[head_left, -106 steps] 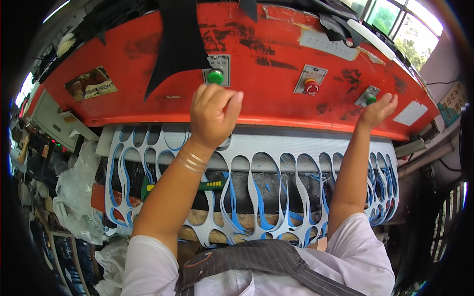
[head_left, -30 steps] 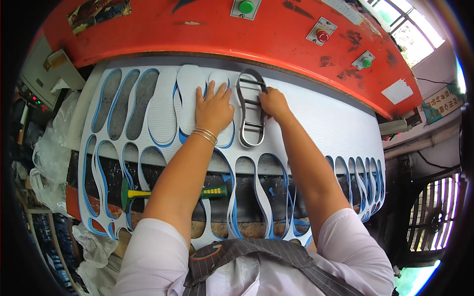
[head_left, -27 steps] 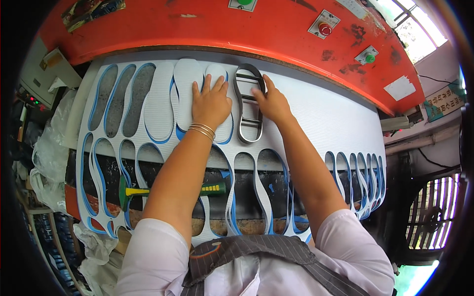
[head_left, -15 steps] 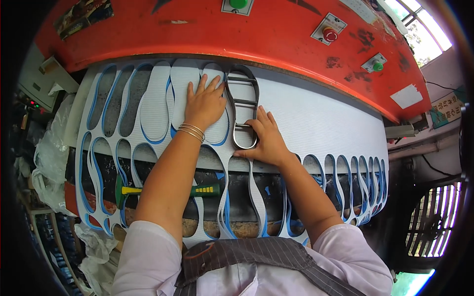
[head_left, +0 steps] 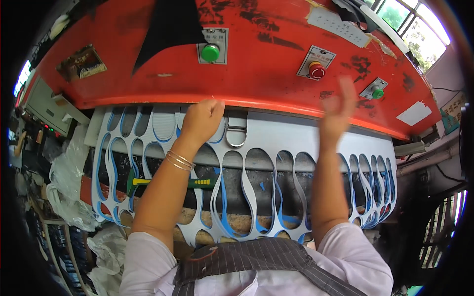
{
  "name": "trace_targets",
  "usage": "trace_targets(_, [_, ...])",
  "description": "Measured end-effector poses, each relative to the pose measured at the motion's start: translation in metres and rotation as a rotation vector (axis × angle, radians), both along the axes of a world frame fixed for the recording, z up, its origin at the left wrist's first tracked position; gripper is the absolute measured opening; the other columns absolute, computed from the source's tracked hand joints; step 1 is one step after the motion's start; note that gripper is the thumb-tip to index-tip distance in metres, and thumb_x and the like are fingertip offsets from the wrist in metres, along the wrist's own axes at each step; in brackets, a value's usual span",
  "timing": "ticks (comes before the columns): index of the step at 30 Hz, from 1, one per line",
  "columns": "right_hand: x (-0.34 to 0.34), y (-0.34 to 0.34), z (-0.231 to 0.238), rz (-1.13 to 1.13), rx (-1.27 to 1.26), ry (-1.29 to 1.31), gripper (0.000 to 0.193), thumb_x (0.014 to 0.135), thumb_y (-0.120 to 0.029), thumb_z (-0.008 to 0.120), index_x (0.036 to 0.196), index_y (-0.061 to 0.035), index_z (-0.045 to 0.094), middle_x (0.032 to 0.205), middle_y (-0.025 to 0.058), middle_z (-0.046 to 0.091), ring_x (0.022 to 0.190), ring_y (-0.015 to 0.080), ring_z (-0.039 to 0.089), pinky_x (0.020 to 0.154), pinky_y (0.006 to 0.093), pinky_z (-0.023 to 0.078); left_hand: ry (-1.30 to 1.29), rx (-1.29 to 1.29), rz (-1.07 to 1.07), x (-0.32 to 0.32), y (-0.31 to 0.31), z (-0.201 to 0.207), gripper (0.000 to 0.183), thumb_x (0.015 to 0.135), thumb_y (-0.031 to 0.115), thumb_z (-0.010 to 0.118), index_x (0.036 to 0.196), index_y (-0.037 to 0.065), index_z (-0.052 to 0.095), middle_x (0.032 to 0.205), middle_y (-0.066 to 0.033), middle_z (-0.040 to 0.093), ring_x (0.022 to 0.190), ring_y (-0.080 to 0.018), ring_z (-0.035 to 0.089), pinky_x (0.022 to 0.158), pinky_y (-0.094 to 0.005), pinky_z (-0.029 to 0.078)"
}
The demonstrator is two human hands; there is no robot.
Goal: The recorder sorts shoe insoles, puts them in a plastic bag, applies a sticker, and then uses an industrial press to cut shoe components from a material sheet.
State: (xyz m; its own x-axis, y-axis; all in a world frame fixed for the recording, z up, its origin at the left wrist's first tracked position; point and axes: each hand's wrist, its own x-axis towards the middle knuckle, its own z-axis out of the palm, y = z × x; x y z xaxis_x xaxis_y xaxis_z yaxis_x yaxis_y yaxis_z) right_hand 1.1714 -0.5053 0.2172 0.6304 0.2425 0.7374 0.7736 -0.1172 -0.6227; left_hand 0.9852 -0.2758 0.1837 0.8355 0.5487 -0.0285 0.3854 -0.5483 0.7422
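My left hand [head_left: 202,121], its fingers curled with nothing seen in them, is raised at the lower edge of the red press [head_left: 276,93], below a green push button [head_left: 210,53]. My right hand [head_left: 337,112] is lifted before the press front, blurred, with fingers stretched upward and holding nothing. It is nearest to the red knob [head_left: 316,71] and the right green button [head_left: 377,93]. A metal sole-shaped cutting die [head_left: 237,137] rests on the white ribbed sheet [head_left: 281,134]; its far part is hidden under the press edge. Sole-shaped cutouts and blue edges show in the sheet.
A hammer with a green and yellow handle [head_left: 200,183] lies on the dark bed below the sheet. Clear plastic bags [head_left: 69,185] hang at the left beside a grey cabinet [head_left: 49,106]. A dark fabric piece [head_left: 168,32] hangs over the press front.
Both hands have left the sheet and the cutting die and risen toward the press front. The view has tilted up, and the press now covers the die's far part.
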Motion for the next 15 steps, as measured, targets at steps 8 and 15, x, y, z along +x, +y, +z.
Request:
trace_targets(8, [0.117,-0.052,0.088,-0.774,-0.064,-0.061,0.064,0.098,-0.044,0.041,0.141,0.0012,0.028,0.149,0.026,0.016,0.14,0.0348,0.015,0.113,0.0438,0.012,-0.542,0.824,-0.057,0.028,-0.008,0.104,0.026,0.092,0.019,0.052,0.071,0.003,0.051,0.074,-0.0138,0.052,0.074,-0.0348,0.05,0.064,-0.0447,0.042])
trace_targets(15, [-0.059,-0.118,0.073,0.146,-0.651,0.471,0.021,0.085,-0.02,0.061,0.1,-0.0059,0.063,0.092,0.0099,0.065,0.093,0.0233,0.059,0.081,0.0381,0.044,0.092,0.105,-0.024,-0.109,-0.067,0.095,0.034,0.09,0.028,0.053,0.071,0.001,0.055,0.072,-0.0178,0.053,0.071,-0.0371,0.053,0.062,-0.0447,0.042])
